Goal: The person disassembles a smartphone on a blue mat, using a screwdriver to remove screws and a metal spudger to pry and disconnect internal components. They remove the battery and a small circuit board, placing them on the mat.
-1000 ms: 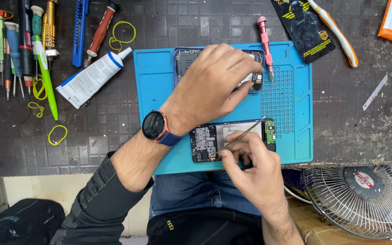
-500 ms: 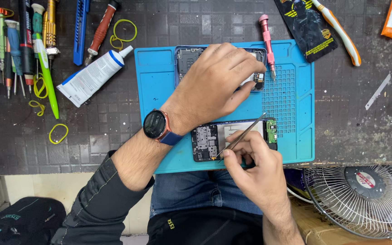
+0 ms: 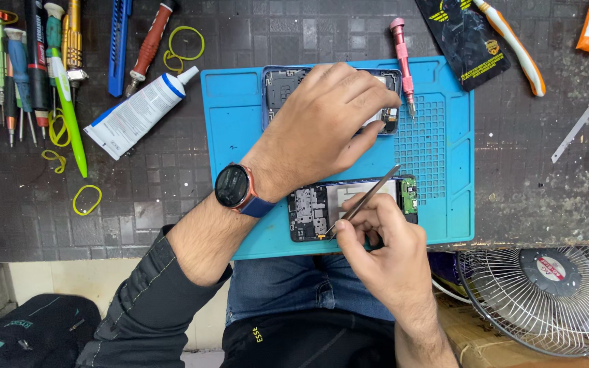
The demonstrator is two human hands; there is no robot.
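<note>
The right hand (image 3: 383, 249) is curled closed around slim metal tweezers (image 3: 366, 202), pinched between thumb and forefinger, with the tool slanting up and to the right across an opened phone body (image 3: 322, 208) whose circuit board and pale inner plate are exposed. That phone body lies at the near edge of the blue work mat (image 3: 444, 197), toward its middle, and the right hand's fingers rest on its near side. The left hand (image 3: 328, 123) lies palm down with fingers loosely bent over a second phone frame (image 3: 284, 85) at the far edge of the mat; its fingertips press on the frame's right end, though whether they actually grip anything there cannot be told. A round black watch (image 3: 233, 186) with a blue strap sits on the left wrist. A pink screwdriver (image 3: 403, 58) lies just beside the frame, at the mat's far right part. Off the mat's far left corner, on the dark bench, lies a white glue tube (image 3: 134, 112), and further left a row of hand tools (image 3: 32, 61) and yellow rubber bands (image 3: 86, 199). A wire-guarded fan (image 3: 547, 300) stands below the bench's near right corner.
</note>
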